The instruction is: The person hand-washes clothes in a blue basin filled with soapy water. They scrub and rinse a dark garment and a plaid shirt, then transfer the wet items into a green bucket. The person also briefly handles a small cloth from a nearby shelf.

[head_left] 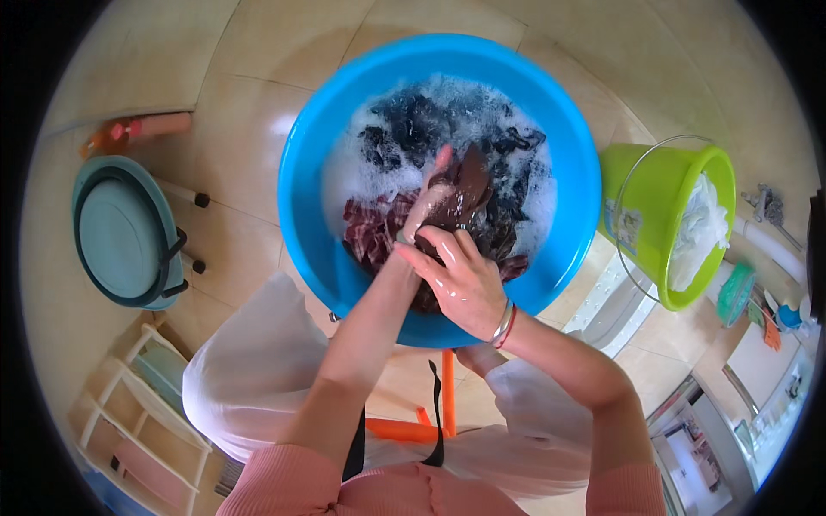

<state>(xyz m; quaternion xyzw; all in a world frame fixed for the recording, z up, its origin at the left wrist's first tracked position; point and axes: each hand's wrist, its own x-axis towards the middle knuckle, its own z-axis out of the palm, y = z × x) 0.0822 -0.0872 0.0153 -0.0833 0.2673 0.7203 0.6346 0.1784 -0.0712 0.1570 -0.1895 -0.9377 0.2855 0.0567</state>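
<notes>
Inside a round blue plastic basin (298, 193), the right hand (467, 282) clamps wet dark-brown cloth (471, 185) against the left hand (425, 206), whose grip is unclear, apparently scrubbing; the next rub likely needs firm pressure.

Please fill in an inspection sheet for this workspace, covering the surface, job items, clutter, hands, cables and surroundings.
Surface: beige tiled floor.
Job items: blue basin holding white suds, dark cloth, maroon cloth and brown cloth.
Clutter: green bucket at right, with crumpled white material inside; pink bottle at left.
Hands: left hand against the brown cloth; right hand beside the left wrist. Both look wet; grip unclear.
Cables: nothing seen.
Surroundings: metal tap at far right; orange frame below the basin.
</notes>
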